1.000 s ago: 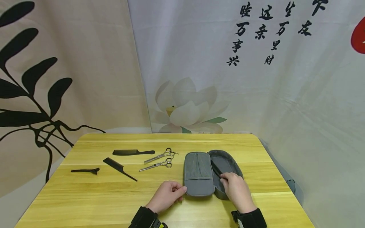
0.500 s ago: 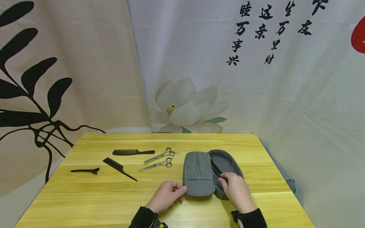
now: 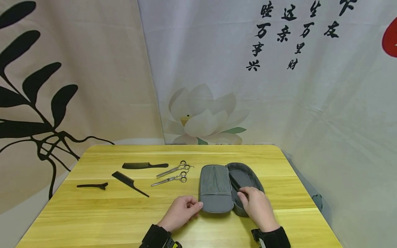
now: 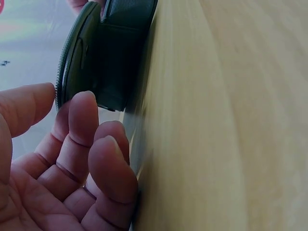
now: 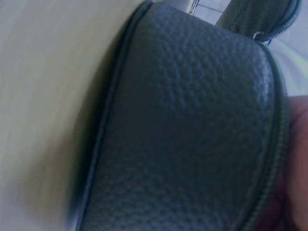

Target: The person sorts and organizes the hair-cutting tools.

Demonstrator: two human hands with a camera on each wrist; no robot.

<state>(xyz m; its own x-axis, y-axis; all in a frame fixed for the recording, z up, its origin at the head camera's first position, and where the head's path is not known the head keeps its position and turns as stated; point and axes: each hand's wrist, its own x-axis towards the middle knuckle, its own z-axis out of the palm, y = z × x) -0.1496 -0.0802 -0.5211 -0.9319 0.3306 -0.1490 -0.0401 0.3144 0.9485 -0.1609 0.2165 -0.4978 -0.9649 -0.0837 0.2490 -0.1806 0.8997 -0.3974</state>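
A grey zippered case [image 3: 216,203] lies unfolded on the table, its pocketed lid flap to the left and its deeper half to the right. My left hand [image 3: 182,212] pinches the near left edge of the flap between thumb and fingers; the left wrist view shows the thumb [image 4: 29,107] at the zipper edge. Inside the deeper half, my right hand [image 3: 257,206] holds the near end of a slim black object [image 3: 234,182], its kind not clear. In the right wrist view the pebbled outer wall of the case [image 5: 192,125] hides most of that hand.
Left of the case lie two pairs of hair scissors [image 3: 172,179], one looking like thinning shears [image 3: 173,169]. Further left are a black comb [image 3: 144,166], a tail comb [image 3: 125,179] and a black hair clip [image 3: 93,186]. A printed curtain [image 3: 217,69] hangs behind the wooden table [image 3: 108,224].
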